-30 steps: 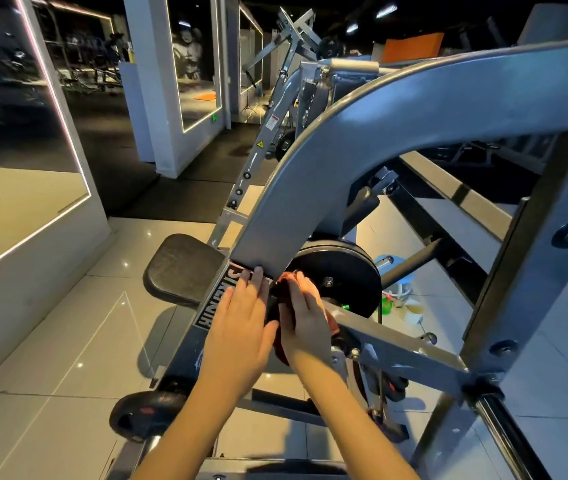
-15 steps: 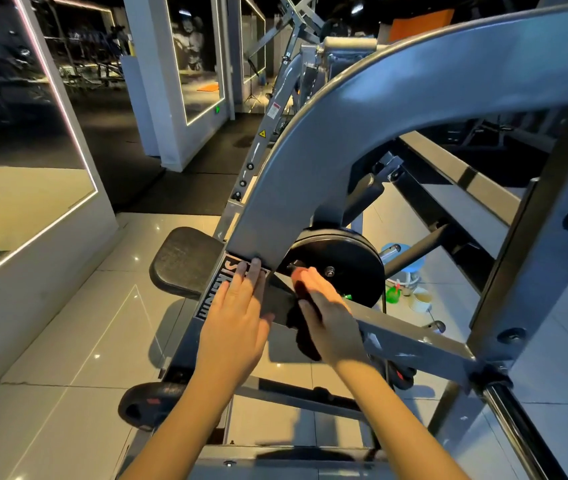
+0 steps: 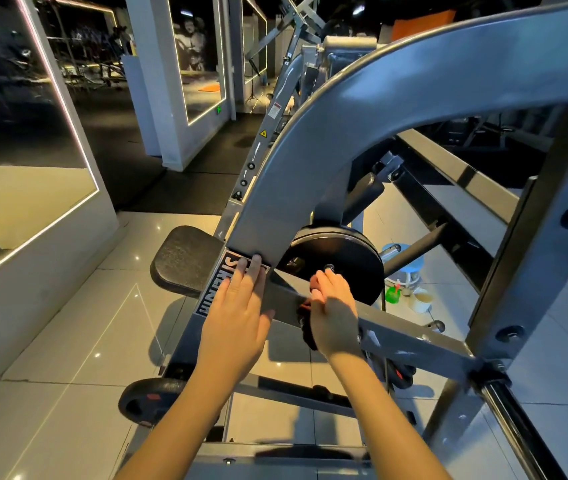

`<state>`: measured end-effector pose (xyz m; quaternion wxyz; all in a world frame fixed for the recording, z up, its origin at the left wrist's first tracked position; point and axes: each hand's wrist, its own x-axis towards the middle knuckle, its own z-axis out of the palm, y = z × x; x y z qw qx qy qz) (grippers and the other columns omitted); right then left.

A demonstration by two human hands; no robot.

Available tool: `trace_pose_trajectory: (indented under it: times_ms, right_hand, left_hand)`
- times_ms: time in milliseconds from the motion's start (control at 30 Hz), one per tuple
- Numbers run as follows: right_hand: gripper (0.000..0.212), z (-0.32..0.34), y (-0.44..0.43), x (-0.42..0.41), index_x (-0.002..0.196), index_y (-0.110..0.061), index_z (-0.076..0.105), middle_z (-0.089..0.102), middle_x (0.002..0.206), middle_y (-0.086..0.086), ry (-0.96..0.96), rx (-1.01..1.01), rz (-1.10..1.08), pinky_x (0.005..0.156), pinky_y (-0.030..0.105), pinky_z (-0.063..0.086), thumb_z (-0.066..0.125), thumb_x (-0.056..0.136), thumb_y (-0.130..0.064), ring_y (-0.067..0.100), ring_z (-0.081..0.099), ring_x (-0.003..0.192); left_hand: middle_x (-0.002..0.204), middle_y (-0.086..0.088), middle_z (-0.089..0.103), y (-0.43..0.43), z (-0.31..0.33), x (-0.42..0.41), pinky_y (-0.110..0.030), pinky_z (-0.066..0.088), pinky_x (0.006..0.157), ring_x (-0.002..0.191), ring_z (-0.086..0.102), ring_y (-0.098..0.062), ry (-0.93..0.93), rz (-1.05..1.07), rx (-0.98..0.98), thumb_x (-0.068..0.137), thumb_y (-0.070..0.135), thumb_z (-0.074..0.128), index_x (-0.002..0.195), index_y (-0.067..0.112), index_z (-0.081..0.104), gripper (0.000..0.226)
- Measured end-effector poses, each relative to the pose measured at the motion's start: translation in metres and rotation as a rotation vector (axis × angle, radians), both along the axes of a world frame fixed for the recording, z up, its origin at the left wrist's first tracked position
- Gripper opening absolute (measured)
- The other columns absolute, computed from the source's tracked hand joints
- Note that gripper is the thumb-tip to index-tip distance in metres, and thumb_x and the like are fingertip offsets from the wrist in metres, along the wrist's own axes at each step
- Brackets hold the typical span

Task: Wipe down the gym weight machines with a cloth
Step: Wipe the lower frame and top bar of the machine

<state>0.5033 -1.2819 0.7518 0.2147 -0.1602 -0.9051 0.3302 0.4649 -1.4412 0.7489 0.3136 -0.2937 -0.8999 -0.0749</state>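
Head view: the left hand [image 3: 237, 317] lay flat with straight fingers on the grey frame [image 3: 414, 91], its fingertips just at the label [image 3: 213, 292]; it held nothing and only pressed there, it seemed, to keep steady; the right hand [image 3: 334, 313] was curled round the cloth [image 3: 306, 329], a dark bunch with a bit of red showing by the fingers; the cloth sat against the sloping bar [image 3: 414, 341], right at the bar's high end and just under the black plate [image 3: 341, 261]; the fingers nearly touched the plate's bolt, but I could not tell if they did.

The bar was long and ran from up by the left hand down and to the right, to where it met the post [image 3: 535, 254]; so most of the bar lay to the right of the cloth and lower; the right hand was the near one for it, and the left was on the far side; I think the next wipe should slide along the bar, down and right, not across it; the plate was close above, so the knuckles could bump it.
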Motion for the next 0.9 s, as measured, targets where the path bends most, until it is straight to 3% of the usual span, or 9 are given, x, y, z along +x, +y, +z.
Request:
trace_pose_trajectory:
  times_ms: [100,233,300,367,467,567,700,800,900]
  right_hand:
    - [0.039,-0.004,-0.013,0.004,0.141,-0.016,0.044,0.055,0.131,0.005,-0.099,0.053,0.062,0.099,0.026,0.039,0.035,0.105,-0.027,0.021,0.054,0.119]
    - [0.027,-0.001,0.028,0.012,0.124,-0.005,0.053,0.059,0.118,0.015,-0.135,-0.034,0.087,0.089,0.030,0.049,0.038,0.103,-0.013,0.031,0.058,0.109]
    - [0.032,0.002,0.024,0.004,0.129,0.004,0.049,0.051,0.135,0.019,-0.072,-0.117,0.068,0.100,0.030,0.042,0.035,0.102,-0.006,0.038,0.046,0.128]
    - [0.034,-0.001,0.003,0.001,0.133,-0.003,0.051,0.048,0.141,0.009,-0.057,-0.017,0.028,0.107,0.023,0.028,0.037,0.104,-0.013,0.026,0.040,0.135]
    - [0.032,-0.007,0.009,0.015,0.132,-0.013,0.050,0.053,0.134,0.006,-0.099,0.041,0.113,0.101,0.026,0.041,0.038,0.105,-0.023,0.020,0.053,0.118]
    - [0.020,-0.002,0.046,0.000,0.110,-0.007,0.052,0.057,0.107,0.010,-0.156,-0.016,0.089,0.091,0.030,0.048,0.034,0.103,-0.014,0.026,0.056,0.104]
    - [0.036,-0.019,0.021,0.003,0.122,-0.011,0.056,0.052,0.130,0.001,-0.002,0.070,0.076,0.112,0.032,0.029,0.030,0.102,-0.025,0.020,0.041,0.129]
    - [0.025,-0.027,0.038,0.014,0.116,-0.011,0.056,0.054,0.120,-0.002,0.026,0.097,0.165,0.101,0.024,0.037,0.038,0.100,-0.019,0.014,0.047,0.117]
    - [0.016,-0.015,0.074,-0.012,0.108,-0.010,0.061,0.056,0.100,-0.001,-0.243,-0.023,-0.001,0.084,0.015,0.036,0.049,0.097,-0.009,0.016,0.057,0.100]
  left_hand:
    - [0.151,-0.009,0.024,0.002,-0.001,0.001,-0.043,0.029,0.103,0.136,0.029,-0.027,-0.022,0.002,0.030,0.076,0.031,0.076,0.107,0.003,0.068,0.042]
    - [0.154,-0.008,0.021,0.000,-0.003,-0.003,-0.045,0.027,0.106,0.139,0.028,-0.030,-0.042,-0.006,0.015,0.079,0.034,0.073,0.113,0.004,0.066,0.046]
    - [0.155,-0.009,0.021,0.002,-0.003,-0.001,-0.046,0.024,0.109,0.140,0.027,-0.031,-0.045,0.012,0.003,0.080,0.035,0.071,0.121,0.003,0.062,0.052]
    - [0.155,-0.010,0.021,0.007,-0.001,0.003,-0.046,0.021,0.111,0.141,0.027,-0.032,-0.057,0.040,-0.011,0.081,0.036,0.071,0.117,0.002,0.065,0.050]
    - [0.153,-0.014,0.029,0.011,0.002,0.007,-0.046,0.021,0.111,0.138,0.034,-0.034,-0.076,0.058,-0.029,0.077,0.034,0.074,0.106,0.003,0.069,0.043]
    - [0.146,-0.017,0.042,0.011,0.005,0.009,-0.044,0.022,0.113,0.131,0.044,-0.037,-0.065,0.061,-0.056,0.073,0.032,0.075,0.096,0.003,0.071,0.037]
    - [0.147,-0.017,0.040,0.017,0.001,0.012,-0.042,0.014,0.113,0.137,0.035,-0.033,0.062,-0.116,-0.096,0.081,0.030,0.066,0.117,-0.001,0.059,0.049]
    - [0.151,-0.013,0.034,0.030,-0.003,0.009,-0.037,0.011,0.116,0.141,0.026,-0.024,0.034,-0.232,-0.166,0.089,0.034,0.038,0.142,0.002,0.033,0.062]
    - [0.138,-0.017,0.052,0.032,-0.011,0.001,-0.041,0.033,0.109,0.131,0.047,-0.026,-0.063,-0.246,-0.185,0.099,0.031,0.025,0.133,0.000,0.051,0.053]
